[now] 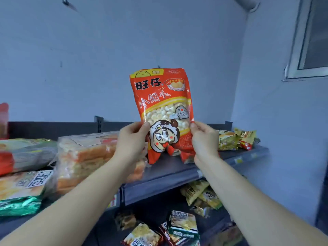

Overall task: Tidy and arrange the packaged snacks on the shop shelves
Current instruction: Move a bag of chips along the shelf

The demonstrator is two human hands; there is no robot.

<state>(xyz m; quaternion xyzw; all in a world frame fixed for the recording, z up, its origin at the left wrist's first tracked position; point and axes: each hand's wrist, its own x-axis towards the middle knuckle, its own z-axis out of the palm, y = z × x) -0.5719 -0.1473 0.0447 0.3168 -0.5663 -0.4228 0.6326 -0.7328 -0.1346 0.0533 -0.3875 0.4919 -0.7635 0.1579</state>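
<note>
Head view: a single camera looks along both forearms to a dark top shelf (pixel 177 172) against a blue-grey wall.
Task's thing: a red snack bag (pixel 162 103) is held upright over the bare middle of that shelf. Its bottom corners are at the shelf surface, though I cannot tell whether they rest on it.
Left grip (pixel 132 141): closed on the bag's lower left edge, with the thumb across the front and the fingers hidden behind.
Right grip (pixel 204 139): closed on the lower right edge in the same way, thumb in front.
Contents: a clear window shows small pale round biscuits packed loosely into the bag's lower half. The top looks flat and slack.
Handling, as a judgement: the bag is likely light, with soft, glossy, rather slippery film and brittle contents. Pinching the side seams low down is safer than squeezing the middle.
Neighbours: a clear pack of orange and white bars (pixel 85 153) lies just left of the bag. Small yellow packets (pixel 236 138) sit near it on the right.
Below: loose packets (pixel 182 225) lie jumbled on the lower shelf.
</note>
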